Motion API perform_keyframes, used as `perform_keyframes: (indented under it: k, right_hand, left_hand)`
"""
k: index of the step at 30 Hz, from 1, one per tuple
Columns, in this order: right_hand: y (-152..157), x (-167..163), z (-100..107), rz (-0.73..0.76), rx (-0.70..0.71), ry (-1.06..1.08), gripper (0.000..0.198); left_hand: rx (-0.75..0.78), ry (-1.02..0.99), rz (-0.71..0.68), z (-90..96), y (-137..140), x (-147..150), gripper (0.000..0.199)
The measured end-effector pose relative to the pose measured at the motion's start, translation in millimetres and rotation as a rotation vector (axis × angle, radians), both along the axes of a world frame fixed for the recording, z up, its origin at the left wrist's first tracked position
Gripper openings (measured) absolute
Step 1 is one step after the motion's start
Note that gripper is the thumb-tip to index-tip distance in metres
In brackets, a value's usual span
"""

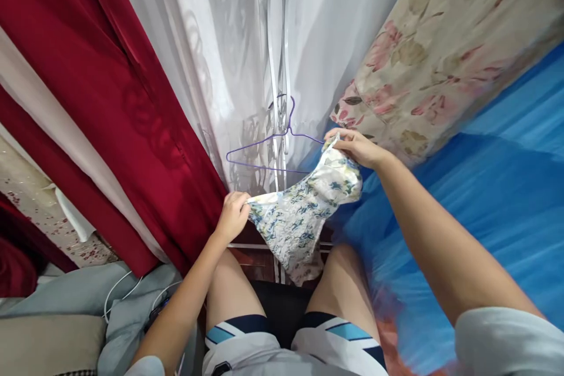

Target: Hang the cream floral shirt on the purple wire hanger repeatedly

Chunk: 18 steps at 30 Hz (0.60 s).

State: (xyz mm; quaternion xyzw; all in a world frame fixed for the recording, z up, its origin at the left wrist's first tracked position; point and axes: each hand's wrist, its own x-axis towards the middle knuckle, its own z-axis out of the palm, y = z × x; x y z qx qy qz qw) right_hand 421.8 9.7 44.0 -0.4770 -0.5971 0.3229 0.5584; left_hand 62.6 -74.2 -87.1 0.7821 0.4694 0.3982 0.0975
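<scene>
A small white floral top [304,211] with blue and yellow flowers is stretched out in front of me, tilted so its right side is higher. My left hand [232,216] pinches its left edge, fingers closed. At the upper right corner, my right hand [355,145] grips the cloth between thumb and fingers. Behind the top, a purple hanger [255,144] hangs by its hook among white straps [286,59]. The hanger's right end disappears behind the top near my right hand; whether it is inside the cloth I cannot tell.
White curtains [211,41] hang ahead, with a red curtain [132,100] on the left. To the right are a floral cloth [409,64] and blue tulle fabric [476,200]. Grey bedding [83,291] with a white cable [108,299] and a beige cushion [48,343] lie at lower left.
</scene>
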Motion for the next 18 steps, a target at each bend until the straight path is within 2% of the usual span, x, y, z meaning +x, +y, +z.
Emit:
perform_keyframes:
  k: [3,5,7,10,13,15,18]
  right_hand:
    - [-9,-4,4,0.19,-0.221,0.044,0.022]
    - [-12,-3,5,0.205,-0.262,0.056,0.022]
    - [-11,-1,6,0.249,-0.251,0.044,0.025]
    - [-8,0,9,0.333,-0.242,0.058,0.026]
    - [-8,-2,10,0.287,-0.237,0.087,0.022]
    - [-9,-2,7,0.26,-0.19,0.045,0.023]
    - [-11,7,-10,0.145,0.013,-0.161,0.042]
  left_hand:
    - [-0.059,-0.071,0.087,-3.8,26,-31,0.016]
    - [-0.137,-0.114,0.093,2.7,48,-46,0.018]
    - [-0.156,-0.149,0.104,17.6,73,-55,0.02]
    - [-0.107,-0.223,0.154,50.5,111,-55,0.026]
    - [-0.065,-0.297,0.191,82.8,140,-43,0.027]
    - [-0.081,-0.356,0.17,96.7,149,-32,0.022]
    - [-0.095,-0.431,0.08,101.6,143,-19,0.02]
